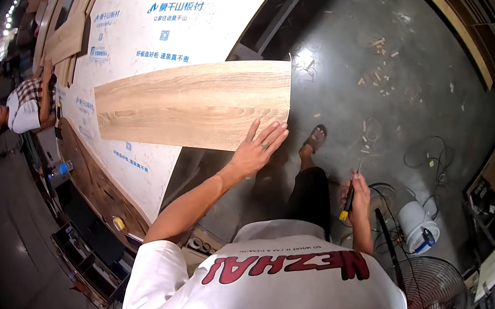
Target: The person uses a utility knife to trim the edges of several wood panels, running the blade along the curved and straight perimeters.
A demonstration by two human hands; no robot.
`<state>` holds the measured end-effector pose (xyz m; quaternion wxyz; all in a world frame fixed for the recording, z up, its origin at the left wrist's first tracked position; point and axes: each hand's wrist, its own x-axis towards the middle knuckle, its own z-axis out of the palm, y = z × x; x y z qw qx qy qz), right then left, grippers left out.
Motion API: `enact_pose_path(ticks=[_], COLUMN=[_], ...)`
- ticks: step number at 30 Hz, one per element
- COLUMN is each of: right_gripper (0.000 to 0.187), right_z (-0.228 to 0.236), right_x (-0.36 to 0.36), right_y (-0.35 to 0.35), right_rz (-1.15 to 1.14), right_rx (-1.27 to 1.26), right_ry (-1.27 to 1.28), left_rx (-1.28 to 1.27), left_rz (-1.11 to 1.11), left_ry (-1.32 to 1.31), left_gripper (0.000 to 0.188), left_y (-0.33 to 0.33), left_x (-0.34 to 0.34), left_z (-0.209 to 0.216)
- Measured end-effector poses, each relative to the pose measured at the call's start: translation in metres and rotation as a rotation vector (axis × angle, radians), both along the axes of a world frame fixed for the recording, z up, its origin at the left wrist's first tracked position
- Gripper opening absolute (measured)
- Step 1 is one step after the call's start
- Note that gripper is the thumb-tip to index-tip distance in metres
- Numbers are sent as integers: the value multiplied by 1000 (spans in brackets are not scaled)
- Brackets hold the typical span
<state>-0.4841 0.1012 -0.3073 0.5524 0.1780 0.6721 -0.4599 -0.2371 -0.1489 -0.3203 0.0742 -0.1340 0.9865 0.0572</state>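
A long light wood-grain board (pixel 188 103) lies over the white printed sheet (pixel 230 2), its right end jutting past the sheet's edge. My left hand (pixel 259 148) rests flat on the board's near right corner, fingers spread. A thin pale sliver (pixel 290 58) pokes up at the far right corner. Off to the right and apart from the board, my right hand (pixel 361 201) is closed around a slim tool with a black and yellow handle (pixel 349 198). Its thin tip points away from me; the exact kind is unclear.
Pale strips and scraps (pixel 377 78) litter the grey floor. Right of me stand a white bucket (pixel 418 224), loose cables (pixel 434 160) and a wire-caged fan (pixel 436 286). At far left another person (pixel 29 101) handles wood panels (pixel 65 40). A bottle (pixel 62 169) lies on the brown bench (pixel 94 181).
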Motion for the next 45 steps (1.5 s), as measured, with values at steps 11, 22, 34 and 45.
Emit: enact_pose_path(ticks=[11,22,34,45], right_gripper=[37,29,23,33], right_z=[48,89,83,84], right_x=[-37,-82,-72,-68], right_y=[-128,-296,-404,-409], right_rz=[141,1480,2331,2443], right_rx=[-147,-212,-258,-178], right_ry=[-26,699,803,785], left_rx=[88,-165,-252,-312], left_rz=[456,1554,1601,1681], left_ry=[161,328,377,184], left_gripper=[70,76,75,72], left_y=[-19,-192,-193,-199], left_x=[-89,16,29,22], left_z=[10,-31,-34,-31])
